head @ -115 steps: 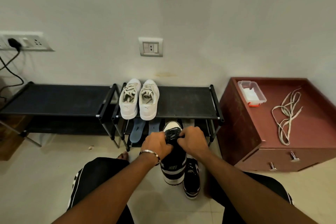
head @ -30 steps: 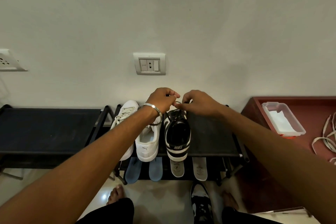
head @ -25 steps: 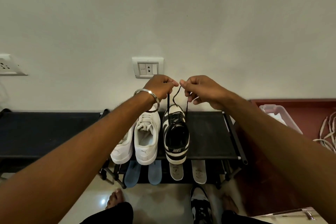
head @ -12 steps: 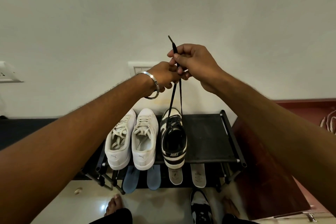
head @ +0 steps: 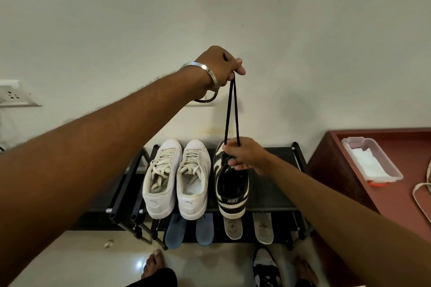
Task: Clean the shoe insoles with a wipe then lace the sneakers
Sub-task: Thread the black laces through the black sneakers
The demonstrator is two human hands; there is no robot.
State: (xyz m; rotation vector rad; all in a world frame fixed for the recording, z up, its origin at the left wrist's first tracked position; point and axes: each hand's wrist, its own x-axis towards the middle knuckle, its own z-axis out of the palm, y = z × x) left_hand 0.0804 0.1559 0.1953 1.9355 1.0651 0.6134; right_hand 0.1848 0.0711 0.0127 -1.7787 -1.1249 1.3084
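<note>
A black-and-white sneaker (head: pixel 231 190) stands on the top shelf of the black shoe rack (head: pixel 272 193), right of two white laced sneakers (head: pixel 177 179). My left hand (head: pixel 221 67) is raised high and pinches both ends of the black lace (head: pixel 232 112), which hangs taut down to the shoe. My right hand (head: pixel 245 156) is low at the shoe's front and pinches the two strands just above the eyelets. Two blue insoles (head: pixel 189 230) and two beige insoles (head: pixel 247 226) lie on the lower shelf. The second black-and-white sneaker (head: pixel 265 268) sits on the floor.
A maroon cabinet (head: pixel 345 170) stands at the right with a clear plastic box of wipes (head: pixel 370 161) and a cream lace (head: pixel 422 196) on top. A wall socket (head: pixel 14 95) is at the left. My bare foot (head: pixel 152 263) is on the tiled floor.
My left hand has risen a little with the lace ends. My right hand has let go of them up there and slid down the strands to the shoe.
</note>
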